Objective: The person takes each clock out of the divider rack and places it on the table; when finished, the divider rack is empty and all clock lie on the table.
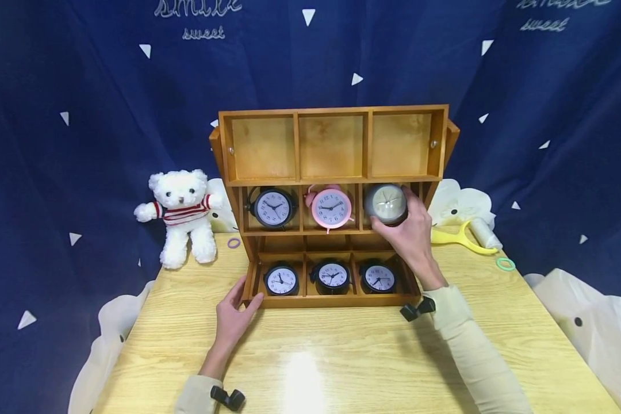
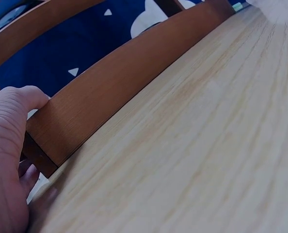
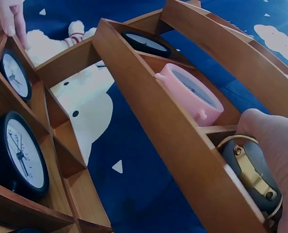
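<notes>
A three-tier wooden shelf point(image 1: 333, 111) stands on the table, each tier split into three compartments. My right hand point(image 1: 411, 233) grips a round grey clock point(image 1: 388, 202) with a pale face at the middle tier's right compartment. A gold-coloured bracket shows on the clock's grey body point(image 3: 243, 160) in the right wrist view. Beside it, the middle tier holds a pink alarm clock point(image 1: 332, 208) and a black alarm clock point(image 1: 272, 208). My left hand point(image 1: 233, 313) holds the bottom tier's front left corner, thumb on the front board point(image 2: 86, 111) and fingers round the side.
Three black clocks point(image 1: 281, 280) sit in the bottom tier; the top tier's compartments are bare. A white teddy bear point(image 1: 181, 218) sits left of the shelf near a purple ring point(image 1: 234, 242). To the right lie a yellow forked object point(image 1: 463, 237), a white tube point(image 1: 483, 232) and a green ring point(image 1: 505, 264).
</notes>
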`<state>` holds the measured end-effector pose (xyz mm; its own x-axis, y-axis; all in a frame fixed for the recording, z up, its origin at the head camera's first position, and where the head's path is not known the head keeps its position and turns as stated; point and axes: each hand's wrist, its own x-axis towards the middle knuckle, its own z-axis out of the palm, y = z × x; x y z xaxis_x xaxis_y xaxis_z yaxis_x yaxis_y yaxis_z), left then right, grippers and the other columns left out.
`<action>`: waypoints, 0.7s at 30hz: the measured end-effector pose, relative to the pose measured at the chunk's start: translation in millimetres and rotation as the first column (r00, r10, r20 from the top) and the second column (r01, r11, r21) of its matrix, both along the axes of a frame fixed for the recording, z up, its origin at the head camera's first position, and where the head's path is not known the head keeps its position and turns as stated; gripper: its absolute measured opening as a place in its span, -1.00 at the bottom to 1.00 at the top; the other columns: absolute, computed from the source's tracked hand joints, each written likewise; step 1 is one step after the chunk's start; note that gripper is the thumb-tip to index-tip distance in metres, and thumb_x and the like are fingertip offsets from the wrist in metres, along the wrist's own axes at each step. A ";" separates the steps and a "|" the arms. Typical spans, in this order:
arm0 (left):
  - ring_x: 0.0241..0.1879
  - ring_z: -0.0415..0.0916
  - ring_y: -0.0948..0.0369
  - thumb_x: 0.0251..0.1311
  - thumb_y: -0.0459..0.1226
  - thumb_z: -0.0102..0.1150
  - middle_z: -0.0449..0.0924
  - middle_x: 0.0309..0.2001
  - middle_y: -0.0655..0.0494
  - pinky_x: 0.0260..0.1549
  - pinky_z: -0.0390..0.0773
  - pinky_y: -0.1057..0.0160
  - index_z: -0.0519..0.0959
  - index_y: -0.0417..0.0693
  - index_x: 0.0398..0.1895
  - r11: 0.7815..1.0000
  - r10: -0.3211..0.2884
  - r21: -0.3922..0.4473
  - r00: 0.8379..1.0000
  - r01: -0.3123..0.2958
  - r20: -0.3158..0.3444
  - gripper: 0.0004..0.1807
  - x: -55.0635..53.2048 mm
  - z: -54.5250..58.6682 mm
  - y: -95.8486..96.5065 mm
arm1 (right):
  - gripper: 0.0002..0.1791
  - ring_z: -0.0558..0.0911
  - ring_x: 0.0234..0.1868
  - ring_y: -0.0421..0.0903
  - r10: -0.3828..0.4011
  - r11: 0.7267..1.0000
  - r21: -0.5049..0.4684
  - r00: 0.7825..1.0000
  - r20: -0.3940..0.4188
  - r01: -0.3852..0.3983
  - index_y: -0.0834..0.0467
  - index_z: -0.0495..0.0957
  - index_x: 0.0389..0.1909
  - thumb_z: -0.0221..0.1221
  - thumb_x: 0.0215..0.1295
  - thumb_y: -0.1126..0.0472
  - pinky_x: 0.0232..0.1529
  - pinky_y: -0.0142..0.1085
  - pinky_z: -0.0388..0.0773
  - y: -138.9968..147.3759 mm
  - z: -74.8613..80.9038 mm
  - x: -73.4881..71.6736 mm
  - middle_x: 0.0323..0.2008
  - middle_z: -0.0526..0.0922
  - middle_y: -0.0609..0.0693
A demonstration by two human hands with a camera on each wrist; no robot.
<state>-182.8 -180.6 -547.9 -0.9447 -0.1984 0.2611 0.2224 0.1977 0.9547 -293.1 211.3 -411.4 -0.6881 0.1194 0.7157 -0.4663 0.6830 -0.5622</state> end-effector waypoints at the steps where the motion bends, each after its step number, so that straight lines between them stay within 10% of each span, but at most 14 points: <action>1: 0.33 0.48 -0.17 0.21 -0.44 0.46 0.50 0.32 -0.39 0.31 0.46 0.22 0.45 -0.49 0.36 1.000 0.001 -0.001 1.000 -0.001 -0.001 -0.33 0.2 0.2 0.1 | 0.02 0.58 0.19 0.33 0.001 1.000 0.002 1.000 -0.006 -0.001 0.35 0.43 0.38 0.58 -0.13 0.03 0.15 0.25 0.55 0.5 0.9 0.8 0.18 0.61 0.36; 21: 0.34 0.49 -0.10 0.18 -0.36 0.52 0.52 0.36 -0.24 0.20 0.46 0.56 0.49 -0.29 0.40 1.000 0.011 0.015 1.000 -0.011 -0.017 -0.29 -18.9 -41.5 -10.0 | 0.02 0.56 0.25 0.27 -0.026 0.998 -0.052 1.000 -0.005 0.026 0.35 0.46 0.37 0.61 -0.19 0.09 0.19 0.21 0.46 21.5 17.3 37.7 0.25 0.60 0.32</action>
